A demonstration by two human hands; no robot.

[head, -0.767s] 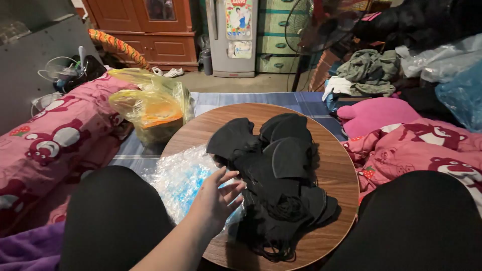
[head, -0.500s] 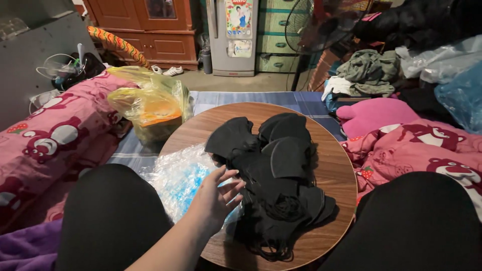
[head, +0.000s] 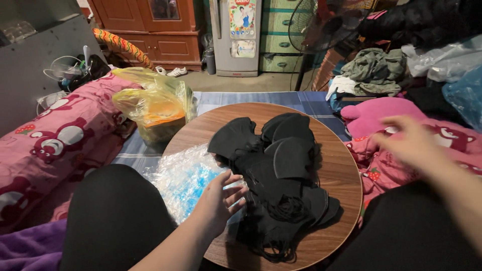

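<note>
A heap of black face masks (head: 278,170) with tangled ear loops lies on a round wooden table (head: 336,165). My left hand (head: 218,200) rests with fingers spread at the heap's left edge, over a clear plastic bag (head: 183,175) with blue contents. It holds nothing. My right hand (head: 409,143), blurred by motion, hovers open above the pink bedding at the table's right side, apart from the masks.
A yellow plastic bag (head: 150,108) sits left of the table on a blue striped mat (head: 221,100). Pink bear-print bedding (head: 55,145) flanks both sides. Clothes (head: 376,70), a fan (head: 314,25), a fridge (head: 238,35) and a wooden cabinet (head: 150,25) stand behind.
My right hand has come into view from the right, moving over the pink bedding. My left hand stays at the mask heap's edge, fingers slightly shifted.
</note>
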